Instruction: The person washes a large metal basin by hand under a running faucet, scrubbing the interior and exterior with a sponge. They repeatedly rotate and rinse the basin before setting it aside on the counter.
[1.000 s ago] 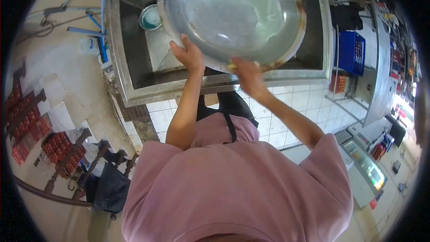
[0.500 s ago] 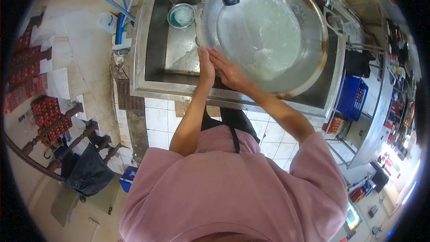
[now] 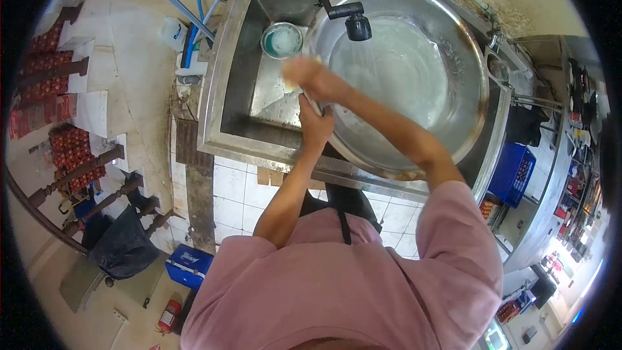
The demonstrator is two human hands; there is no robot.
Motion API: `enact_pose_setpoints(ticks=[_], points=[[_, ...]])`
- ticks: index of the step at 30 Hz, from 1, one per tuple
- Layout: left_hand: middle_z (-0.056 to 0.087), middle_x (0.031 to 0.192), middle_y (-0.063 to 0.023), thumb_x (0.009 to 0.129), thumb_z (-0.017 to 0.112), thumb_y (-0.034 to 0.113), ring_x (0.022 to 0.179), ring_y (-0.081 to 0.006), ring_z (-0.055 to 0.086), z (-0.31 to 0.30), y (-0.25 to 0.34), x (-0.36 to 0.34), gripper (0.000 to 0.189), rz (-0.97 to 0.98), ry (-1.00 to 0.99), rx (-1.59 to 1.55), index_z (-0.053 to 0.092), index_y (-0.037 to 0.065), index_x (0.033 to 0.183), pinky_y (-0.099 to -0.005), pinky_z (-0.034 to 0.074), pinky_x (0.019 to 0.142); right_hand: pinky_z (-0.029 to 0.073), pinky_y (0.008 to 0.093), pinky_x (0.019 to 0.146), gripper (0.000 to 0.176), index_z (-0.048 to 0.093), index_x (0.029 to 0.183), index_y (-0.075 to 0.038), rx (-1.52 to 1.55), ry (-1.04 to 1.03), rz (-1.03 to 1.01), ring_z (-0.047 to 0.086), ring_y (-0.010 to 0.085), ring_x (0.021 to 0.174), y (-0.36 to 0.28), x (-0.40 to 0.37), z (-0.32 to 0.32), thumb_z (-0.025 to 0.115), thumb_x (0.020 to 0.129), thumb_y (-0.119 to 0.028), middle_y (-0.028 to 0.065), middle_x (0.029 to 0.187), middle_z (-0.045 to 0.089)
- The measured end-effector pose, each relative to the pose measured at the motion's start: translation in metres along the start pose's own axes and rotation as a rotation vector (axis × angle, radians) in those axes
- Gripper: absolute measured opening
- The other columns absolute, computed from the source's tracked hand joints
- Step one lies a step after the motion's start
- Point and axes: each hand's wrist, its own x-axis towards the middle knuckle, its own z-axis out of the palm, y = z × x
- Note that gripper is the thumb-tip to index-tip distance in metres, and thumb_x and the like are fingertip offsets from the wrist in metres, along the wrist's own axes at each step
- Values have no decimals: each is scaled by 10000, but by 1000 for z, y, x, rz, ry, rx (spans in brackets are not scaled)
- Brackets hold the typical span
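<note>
A large round metal basin [image 3: 476, 107] stands over the right side of the sink, with cloudy water in it. My left hand [image 3: 315, 123] is closed on the basin's near-left rim, thumb and fingers around the edge. Above it, my right hand [image 3: 310, 78] reaches across to the outer left side of the same rim. Its fingers are curled and smeared by motion, with a pale yellowish patch at them that I cannot make out. A small metal bowl [image 3: 264, 44] of teal liquid and white foam sits in the left sink compartment. Water runs from the black faucet [image 3: 358, 28] into the basin.
The steel sink edge [image 3: 259, 153] runs in front of me. Blue-handled tools [image 3: 188, 45] and a white jug [image 3: 172, 31] are left of the sink. A blue crate [image 3: 512, 172] stands at the right, a blue box [image 3: 188, 266] at lower left.
My hands were pressed close together at the basin's left rim. The left hand now grips the rim nearer to me, and the right has moved over its outer side. The view has shifted.
</note>
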Motion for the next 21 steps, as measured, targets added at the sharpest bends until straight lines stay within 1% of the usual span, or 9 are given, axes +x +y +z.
enact_pose_setpoints(ticks=[2, 5, 8, 10, 12, 15, 17, 19, 21], points=[[630, 1022, -283, 803, 616, 11, 981, -460, 628, 5, -14, -1, 394, 102, 54, 1, 447, -43, 1155, -454, 481, 868, 319, 488, 1177, 445, 623, 1284, -135, 1, -302, 53, 487, 275, 1362, -24, -12, -13, 594, 854, -23, 89, 1374, 594], [628, 1009, -277, 788, 611, -1, 976, -446, 634, 3, -4, -4, 389, 29, 13, -54, 442, -44, 1135, -431, 489, 866, 393, 469, 1118, 338, 631, 1226, -81, -79, 24, -138, 505, 305, 1352, 52, 1, -34, 569, 895, -54, 116, 1361, 602], [626, 997, -271, 790, 604, -14, 972, -434, 638, 0, 4, 0, 378, -38, -45, -91, 441, -43, 1130, -420, 490, 866, 430, 502, 1029, 268, 605, 1239, -83, -253, 273, 375, 594, 308, 1205, 82, 14, -37, 505, 990, -92, 130, 1313, 616], [623, 997, -268, 794, 598, -24, 969, -424, 637, -3, 3, -1, 367, -28, -50, -54, 442, -43, 1126, -417, 488, 869, 438, 454, 1011, 263, 608, 1231, -85, -147, 264, 253, 602, 311, 1175, 50, 9, -13, 501, 991, -101, 131, 1233, 647], [619, 1006, -266, 801, 589, -34, 969, -413, 635, -2, 2, 0, 350, 4, -17, 14, 444, -44, 1119, -413, 486, 874, 444, 429, 1000, 259, 609, 1224, -75, -93, 120, -112, 602, 314, 1169, 26, -3, -1, 509, 989, -117, 141, 1201, 657], [610, 1016, -256, 805, 594, -27, 963, -408, 625, -2, 0, -4, 358, -40, -63, -105, 443, -52, 1128, -409, 482, 876, 443, 420, 1010, 274, 598, 1231, -52, -58, -80, -119, 585, 329, 1189, 54, -5, -34, 520, 987, -149, 146, 1205, 652], [602, 1040, -256, 805, 596, -27, 982, -396, 618, 3, -3, -4, 362, -26, -35, -59, 443, -55, 1132, -408, 474, 896, 443, 434, 1006, 301, 602, 1227, -53, 351, 120, 1210, 577, 344, 1194, 49, 46, -69, 558, 978, -215, 140, 1217, 644], [597, 1069, -264, 804, 598, -26, 1010, -391, 612, 3, -1, -6, 383, -40, -49, -43, 441, -64, 1151, -408, 464, 919, 452, 426, 980, 335, 609, 1225, -57, -543, 167, 607, 592, 322, 1160, 118, 19, -106, 603, 947, -244, 121, 1206, 658], [593, 1102, -278, 802, 600, -23, 1047, -391, 606, 0, 16, -4, 421, -75, -102, -64, 436, -78, 1186, -410, 453, 946, 439, 431, 1023, 359, 599, 1260, -45, -662, 500, 444, 573, 324, 1215, 127, 12, -96, 600, 935, -196, 153, 1263, 638]])
